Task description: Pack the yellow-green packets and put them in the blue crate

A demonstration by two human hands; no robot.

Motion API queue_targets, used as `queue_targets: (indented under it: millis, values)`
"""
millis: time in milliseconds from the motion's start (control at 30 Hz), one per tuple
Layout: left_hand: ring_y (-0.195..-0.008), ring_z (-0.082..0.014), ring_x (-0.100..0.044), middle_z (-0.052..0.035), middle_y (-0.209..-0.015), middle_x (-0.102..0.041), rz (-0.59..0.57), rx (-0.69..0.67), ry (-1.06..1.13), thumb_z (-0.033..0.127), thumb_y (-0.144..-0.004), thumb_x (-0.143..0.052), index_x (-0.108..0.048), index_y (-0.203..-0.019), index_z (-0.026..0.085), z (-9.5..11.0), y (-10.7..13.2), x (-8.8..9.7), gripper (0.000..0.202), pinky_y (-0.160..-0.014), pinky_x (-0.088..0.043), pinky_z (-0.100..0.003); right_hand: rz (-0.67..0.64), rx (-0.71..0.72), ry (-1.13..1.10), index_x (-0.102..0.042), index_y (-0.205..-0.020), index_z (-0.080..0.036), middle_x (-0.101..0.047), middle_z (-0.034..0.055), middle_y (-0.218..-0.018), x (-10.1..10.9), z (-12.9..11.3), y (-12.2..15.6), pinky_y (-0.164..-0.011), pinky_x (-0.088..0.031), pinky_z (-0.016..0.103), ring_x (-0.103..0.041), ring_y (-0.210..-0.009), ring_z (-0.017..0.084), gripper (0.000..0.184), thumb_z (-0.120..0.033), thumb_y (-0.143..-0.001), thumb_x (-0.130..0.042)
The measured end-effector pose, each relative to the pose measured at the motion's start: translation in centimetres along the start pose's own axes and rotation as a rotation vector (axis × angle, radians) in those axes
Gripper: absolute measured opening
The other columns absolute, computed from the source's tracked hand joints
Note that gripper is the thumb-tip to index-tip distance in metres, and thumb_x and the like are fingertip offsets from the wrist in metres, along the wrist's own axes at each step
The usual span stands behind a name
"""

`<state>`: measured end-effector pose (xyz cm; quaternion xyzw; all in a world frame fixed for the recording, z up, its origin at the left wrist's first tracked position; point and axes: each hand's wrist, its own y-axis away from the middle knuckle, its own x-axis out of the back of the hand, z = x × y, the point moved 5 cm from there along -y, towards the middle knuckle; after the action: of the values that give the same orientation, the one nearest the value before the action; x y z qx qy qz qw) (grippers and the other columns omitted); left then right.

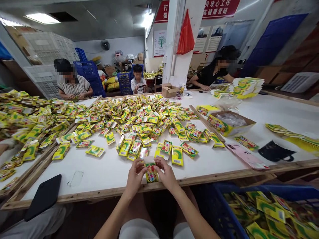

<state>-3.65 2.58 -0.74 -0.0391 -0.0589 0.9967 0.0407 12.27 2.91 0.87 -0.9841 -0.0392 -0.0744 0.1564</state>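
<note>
Between my two hands, at the front edge of the white table, a small yellow and green printed box (pixel 151 173) stands with a pale flap up at its top end. My left hand (pixel 136 172) grips its left side, thumb on the front. On the other side my right hand (pixel 164 171) pinches the box with thumb and fingers. Just beyond my fingers lie more such boxes, among them an upright yellow box (pixel 177 156) and a box with a barcode (pixel 125 146).
A large heap of small boxes (pixel 139 116) covers the table's middle. To the right are an open carton (pixel 230 122), a pink phone (pixel 245 155) and a black mask (pixel 275 151). A black phone (pixel 45 196) overhangs the left edge. A blue crate (pixel 224 202) holds boxes. Three people sit around.
</note>
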Motion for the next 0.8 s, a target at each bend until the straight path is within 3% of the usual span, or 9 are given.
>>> queue_targets:
  millis: [300,467,667,800]
  values:
    - [-0.087,-0.0203,-0.066,-0.0065,-0.095,-0.067,-0.051,-0.086,-0.162,0.034,-0.082,-0.06,-0.06,-0.094,0.018,0.9,-0.6,-0.5,0.02,-0.081,-0.052,-0.034,-0.064,0.008,0.133,-0.065,-0.078,-0.019,-0.066,0.0032,-0.081,0.3,0.0,-1.8,-0.075,-0.049,0.031,-0.062,-0.08,0.019,0.015,-0.028,-0.083,-0.054]
    - [-0.097,-0.0201,-0.063,-0.0067,-0.101,-0.066,0.028,-0.169,-0.107,0.029,-0.082,-0.061,-0.055,-0.103,0.021,1.3,-0.7,-0.6,0.024,-0.088,-0.05,-0.036,0.007,0.019,0.02,-0.061,-0.1,-0.021,-0.067,0.0031,-0.089,0.1,-0.4,-1.8,-0.078,-0.05,0.031,-0.063,-0.084,0.017,0.018,-0.025,-0.084,-0.053]
    - [-0.087,-0.0201,-0.064,-0.0069,-0.09,-0.068,0.029,-0.187,-0.217,0.033,-0.083,-0.058,-0.064,-0.086,0.017,2.6,-0.3,-1.2,0.016,-0.082,-0.05,-0.034,-0.023,0.11,0.115,-0.067,-0.086,-0.02,-0.067,0.0063,-0.09,-0.1,-1.9,-0.9,-0.081,-0.05,0.033,-0.062,-0.091,0.02,0.013,-0.03,-0.084,-0.058]
    - [-0.081,-0.0186,-0.064,-0.0056,-0.085,-0.068,0.071,-0.135,-0.188,0.033,-0.081,-0.06,-0.065,-0.086,0.017,2.4,-0.8,-1.1,0.018,-0.076,-0.051,-0.03,0.016,0.062,0.149,-0.067,-0.085,-0.019,-0.068,0.006,-0.087,-0.2,-1.7,-1.2,-0.073,-0.052,0.031,-0.063,-0.081,0.019,0.016,-0.032,-0.084,-0.057]
